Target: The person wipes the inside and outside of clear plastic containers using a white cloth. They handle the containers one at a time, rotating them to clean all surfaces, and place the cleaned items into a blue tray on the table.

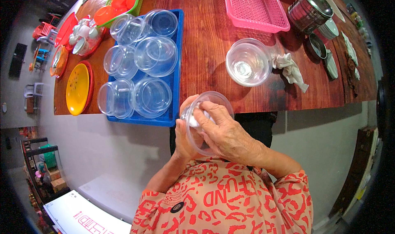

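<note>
My left hand [182, 138] grips a clear plastic tub [226, 102] from outside, tilted in front of my body at the table edge. Inside that tub, my right hand [223, 132] presses a bunched white cloth [195, 122] against the inner wall; the fingers cover part of it. To the left, several clear plastic tubs [155, 56] lie and stand in a blue tray [176, 92], some overlapping. Beyond my hands, another clear tub or small nested stack [248, 62] is on the wooden table [200, 27]. A crumpled white cloth [290, 69] lies to its right.
A pink perforated basket [259, 8], a stack of steel cups [308, 11], white plates [329, 28] and a dark bowl [316, 46] are at the right. At left sit a yellow plate [77, 89], white teacups [82, 38] and a green basket [135, 7] holding orange bowls.
</note>
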